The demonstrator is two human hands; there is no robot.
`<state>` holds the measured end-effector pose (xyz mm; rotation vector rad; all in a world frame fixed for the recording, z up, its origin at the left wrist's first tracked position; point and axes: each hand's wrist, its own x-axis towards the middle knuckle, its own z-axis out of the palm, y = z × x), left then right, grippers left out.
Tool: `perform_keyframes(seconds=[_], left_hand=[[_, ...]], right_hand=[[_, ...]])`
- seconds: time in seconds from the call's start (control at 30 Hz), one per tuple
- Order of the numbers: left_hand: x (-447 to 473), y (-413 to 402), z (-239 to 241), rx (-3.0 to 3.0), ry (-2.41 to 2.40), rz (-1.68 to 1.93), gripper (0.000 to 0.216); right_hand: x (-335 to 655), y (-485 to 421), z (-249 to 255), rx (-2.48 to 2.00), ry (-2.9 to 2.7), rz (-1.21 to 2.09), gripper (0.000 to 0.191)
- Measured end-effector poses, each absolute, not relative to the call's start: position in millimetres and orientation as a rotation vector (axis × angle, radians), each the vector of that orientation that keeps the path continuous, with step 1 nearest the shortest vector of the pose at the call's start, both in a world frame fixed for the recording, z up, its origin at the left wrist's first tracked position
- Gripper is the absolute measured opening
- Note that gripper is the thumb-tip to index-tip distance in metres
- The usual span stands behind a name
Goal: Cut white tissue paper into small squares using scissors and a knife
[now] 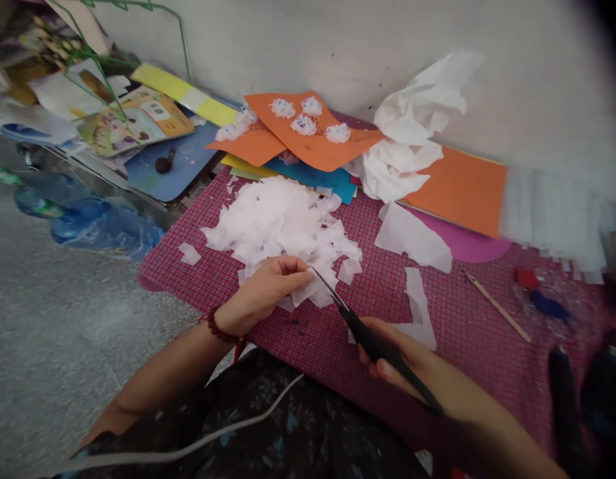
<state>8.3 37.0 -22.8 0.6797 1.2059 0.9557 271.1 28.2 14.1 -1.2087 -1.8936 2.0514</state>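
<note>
My left hand (265,289) pinches a small piece of white tissue paper (308,289) at the near edge of a heap of cut white tissue squares (283,223). A dark red bead bracelet circles that wrist. My right hand (395,352) grips black-handled scissors (355,326), whose blades point up-left into the held piece. Both hands work over a red checked mat (338,332) on the floor.
Orange card with white tissue puffs (308,126) lies by the wall, over blue and yellow sheets. Crumpled white tissue (412,133), another orange sheet (462,189), a thin wooden stick (497,306), loose white strips, books and blue plastic bottles (88,219) surround the mat.
</note>
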Motion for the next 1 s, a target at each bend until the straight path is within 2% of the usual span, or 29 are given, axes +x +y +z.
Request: perform_keyframes(seconds=[0.2,0.37,0.57,0.77,1.0], left_hand=[[13,38,-28,0.706,1.206,0.96,0.021],[15,35,-24,0.586,1.132,1.048,0.02],[15,26,-17,0.544,0.889,1.135,0.019],[9,32,-15,0.473,1.168,1.473,0.012],[10,26,-17,0.63,1.172,1.119,0.021]], right_hand=[[270,28,7,-1.263,-1.844,2.082,0.072],[273,30,2,-1.175,-1.84,2.095,0.064],[272,30,6,-1.173,-1.804,2.099,0.063],[273,25,11,-1.206,-1.744,2.055,0.055],[275,20,14,-1.246,-1.811,2.107,0.061]])
